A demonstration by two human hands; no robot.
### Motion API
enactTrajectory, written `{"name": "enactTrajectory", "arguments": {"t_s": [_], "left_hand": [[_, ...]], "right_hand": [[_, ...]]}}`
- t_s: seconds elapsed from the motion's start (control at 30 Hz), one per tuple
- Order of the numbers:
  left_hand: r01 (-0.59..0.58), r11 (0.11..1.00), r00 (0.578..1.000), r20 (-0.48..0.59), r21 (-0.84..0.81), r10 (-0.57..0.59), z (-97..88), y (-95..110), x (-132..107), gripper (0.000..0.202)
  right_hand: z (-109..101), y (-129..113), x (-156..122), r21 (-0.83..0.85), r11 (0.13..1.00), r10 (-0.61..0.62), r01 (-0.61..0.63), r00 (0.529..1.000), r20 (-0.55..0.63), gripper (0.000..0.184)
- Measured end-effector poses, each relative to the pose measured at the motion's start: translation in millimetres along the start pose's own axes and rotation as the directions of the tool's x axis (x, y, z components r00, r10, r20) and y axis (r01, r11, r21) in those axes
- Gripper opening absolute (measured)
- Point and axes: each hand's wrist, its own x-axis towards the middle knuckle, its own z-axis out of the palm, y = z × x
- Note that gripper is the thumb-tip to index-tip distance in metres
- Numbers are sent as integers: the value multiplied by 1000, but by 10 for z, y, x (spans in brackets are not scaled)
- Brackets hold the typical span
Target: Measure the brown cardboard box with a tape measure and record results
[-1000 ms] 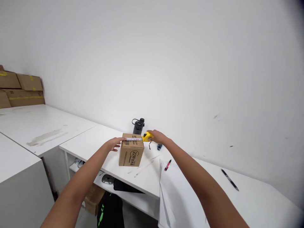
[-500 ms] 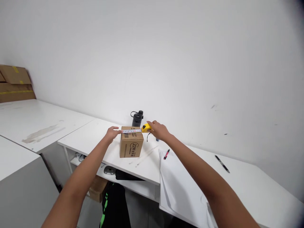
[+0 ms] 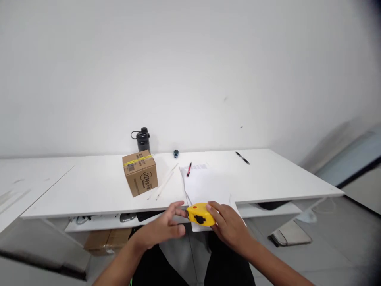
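Observation:
My right hand (image 3: 230, 224) grips a yellow tape measure (image 3: 201, 214) in front of the desk's near edge. No length of blade shows out of its case. My left hand (image 3: 163, 226) is beside the front end of the tape measure, its fingers apart and the fingertips close to the case; whether they touch it I cannot tell. A brown cardboard box (image 3: 141, 178) with yellow tape across its top stands on the desk, beyond my left hand. Behind the box is a dark bottle (image 3: 143, 141) with a loop on its lid.
On the white desk (image 3: 95, 182) lie white papers (image 3: 205, 188), a red and black pen (image 3: 189, 169), a black pen (image 3: 242, 157) and a small dark object (image 3: 176, 153) near the wall. The shelf below holds a computer mouse (image 3: 127, 217). A cardboard box (image 3: 107, 240) sits underneath.
The blade that lay across the box top is back in its case. Both hands have come away from the box, nearer to me, with the tape measure. The view has turned right.

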Motion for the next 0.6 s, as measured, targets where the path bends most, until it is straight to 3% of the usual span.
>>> {"name": "enactTrajectory", "arguments": {"t_s": [0.07,0.17,0.3,0.37,0.47,0.53,0.6], "left_hand": [[-27,999,986,165,38,20,4,-160,205,93],[-123,992,973,199,3,120,66,-256,613,100],[-233,961,972,-52,-151,227,223,-157,1317,63],[-310,922,941,-214,-233,262,194,-68,1695,61],[-338,880,915,-337,-334,224,-78,26,2185,58],[-280,873,923,-362,-399,131,-352,33,2397,51],[-221,875,910,-413,-431,26,-605,-14,2501,44]], "right_hand": [[54,-34,-133,-27,994,105,-106,994,-15,51],[132,-30,-120,-13,956,294,-294,955,-43,49],[253,140,83,81,861,507,-502,860,-58,53],[333,363,228,137,817,564,-560,826,10,57],[528,828,487,263,768,524,-584,809,265,46],[740,1129,686,126,773,546,-621,754,366,40],[1011,1364,884,-136,829,536,-543,700,472,40]]}}
